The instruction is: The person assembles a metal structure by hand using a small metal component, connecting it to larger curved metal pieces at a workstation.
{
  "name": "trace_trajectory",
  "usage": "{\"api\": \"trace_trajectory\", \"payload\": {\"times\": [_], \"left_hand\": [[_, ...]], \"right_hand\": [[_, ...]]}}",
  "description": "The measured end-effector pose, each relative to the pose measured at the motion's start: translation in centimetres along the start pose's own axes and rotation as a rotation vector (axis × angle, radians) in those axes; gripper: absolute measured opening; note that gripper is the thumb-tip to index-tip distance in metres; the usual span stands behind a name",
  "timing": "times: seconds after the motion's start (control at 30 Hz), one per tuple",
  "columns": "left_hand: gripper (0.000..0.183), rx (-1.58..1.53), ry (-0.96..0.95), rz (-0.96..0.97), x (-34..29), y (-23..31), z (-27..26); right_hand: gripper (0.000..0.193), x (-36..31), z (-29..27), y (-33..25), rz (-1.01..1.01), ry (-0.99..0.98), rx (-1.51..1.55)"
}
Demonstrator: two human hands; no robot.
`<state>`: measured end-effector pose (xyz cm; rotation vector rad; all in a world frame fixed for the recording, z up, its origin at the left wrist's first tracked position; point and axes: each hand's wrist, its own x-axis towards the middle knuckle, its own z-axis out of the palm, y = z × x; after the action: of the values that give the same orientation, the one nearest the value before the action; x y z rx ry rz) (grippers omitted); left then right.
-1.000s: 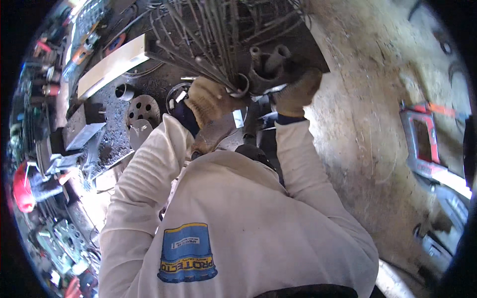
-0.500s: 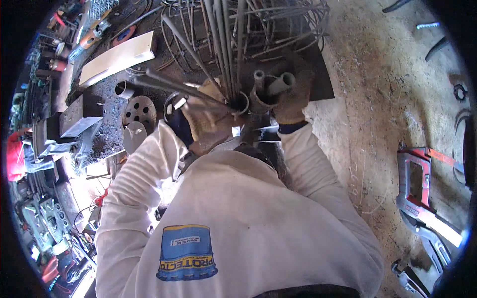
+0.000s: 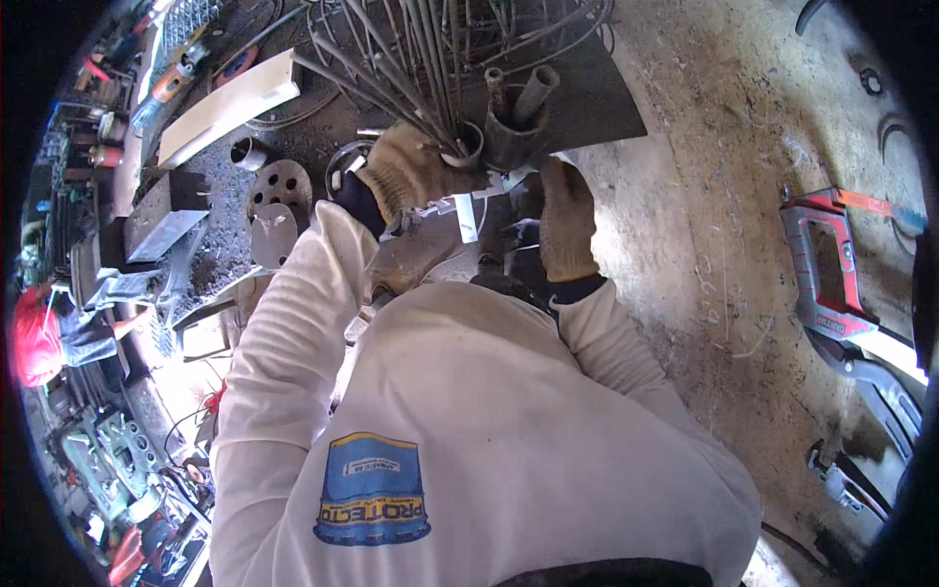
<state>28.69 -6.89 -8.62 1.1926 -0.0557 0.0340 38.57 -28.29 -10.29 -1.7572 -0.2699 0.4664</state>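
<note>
My left hand (image 3: 406, 168), in a brown work glove, is against the near left side of a short metal tube (image 3: 471, 144). A bundle of thin metal rods (image 3: 416, 83) stands in that tube, fanning out upward. The left fingers are hidden, so I cannot see whether they grip the tube. My right hand (image 3: 567, 223), also gloved, is at the near edge of the bench, below a second, wider pipe (image 3: 509, 147). Two narrower pipe pieces (image 3: 533, 96) stick up from it. The right hand is apart from that pipe, its fingers dark and unclear. Between my hands is a small white strip (image 3: 467, 217).
Bent rods (image 3: 499, 24) lie tangled at the back. On the left are a pale metal channel (image 3: 230, 106), an angle grinder (image 3: 176, 78), a disc with holes (image 3: 281, 186) and a steel block (image 3: 166, 217). A red hacksaw (image 3: 827, 264) and pliers (image 3: 866, 386) lie at right.
My right hand has come away from the wider pipe, toward me. My left hand has moved right, across the near side of the rod tube. The view has also shifted.
</note>
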Motion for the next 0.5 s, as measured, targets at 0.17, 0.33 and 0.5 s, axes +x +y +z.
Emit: {"api": "trace_trajectory", "payload": {"times": [0.17, 0.33, 0.5], "left_hand": [[0.057, 0.763, 0.155, 0.023, -0.2, 1.0, 0.6], [0.057, 1.123, 0.184, 0.007, -1.2, 3.7, 2.4], [0.05, 1.656, 0.417, -0.206, -4.3, 5.7, 3.9]], "right_hand": [[0.037, 0.3, 0.8, -2.6, 0.205, -0.19, 0.118], [0.028, -0.1, 1.2, -1.9, 0.031, -0.163, 0.173], [0.02, -1.9, -0.7, -1.7, 0.045, -0.157, 0.265]]}}
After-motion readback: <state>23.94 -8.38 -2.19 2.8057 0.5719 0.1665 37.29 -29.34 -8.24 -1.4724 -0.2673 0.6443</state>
